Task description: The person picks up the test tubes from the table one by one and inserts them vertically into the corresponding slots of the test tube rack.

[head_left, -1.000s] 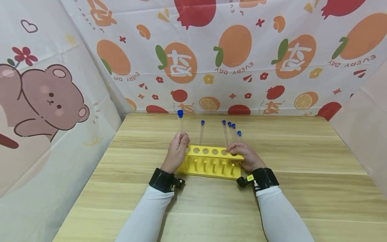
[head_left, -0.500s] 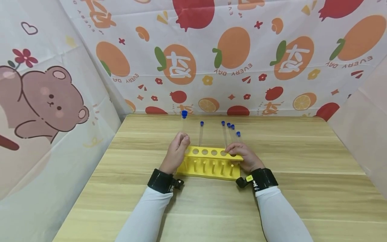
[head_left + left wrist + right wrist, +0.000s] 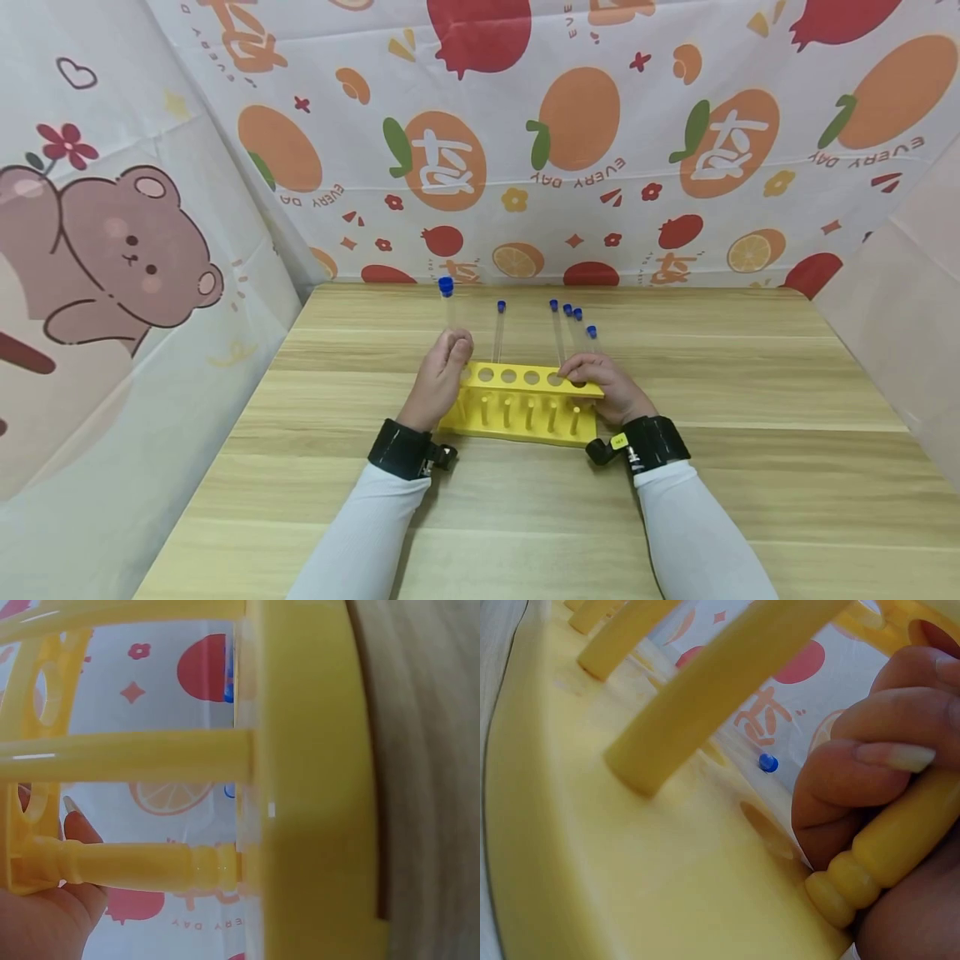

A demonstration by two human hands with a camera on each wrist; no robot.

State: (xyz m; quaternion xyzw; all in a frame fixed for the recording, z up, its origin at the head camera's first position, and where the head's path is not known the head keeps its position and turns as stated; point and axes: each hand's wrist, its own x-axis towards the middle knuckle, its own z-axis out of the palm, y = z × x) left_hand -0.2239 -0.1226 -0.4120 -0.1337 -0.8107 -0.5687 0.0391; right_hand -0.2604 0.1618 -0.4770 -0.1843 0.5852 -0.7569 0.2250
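Observation:
A yellow test tube rack [image 3: 517,433] stands on the wooden table, with holes along its top and pegs on its base. My left hand [image 3: 438,375], at its left end, grips a clear test tube [image 3: 451,312] with a blue stopper, which sticks up above the fist. The tube's lower part is hidden by the hand. In the left wrist view, fingers [image 3: 81,832] show behind the rack's end post [image 3: 150,866]. At the other end, my right hand [image 3: 607,387] holds the rack, its fingers curled round the turned end post [image 3: 900,840] in the right wrist view.
Behind the rack lie a blue-stoppered test tube [image 3: 499,329] and, farther right, another test tube [image 3: 558,333] with several more beside it. The table [image 3: 750,375] ends at a fruit-print cloth [image 3: 577,208] at the back. A bear-print cloth [image 3: 135,242] hangs on the left.
The stopper end of the tube in my left hand swings slightly right, then back left. The right hand and the rack stay in place; the whole view shifts a little.

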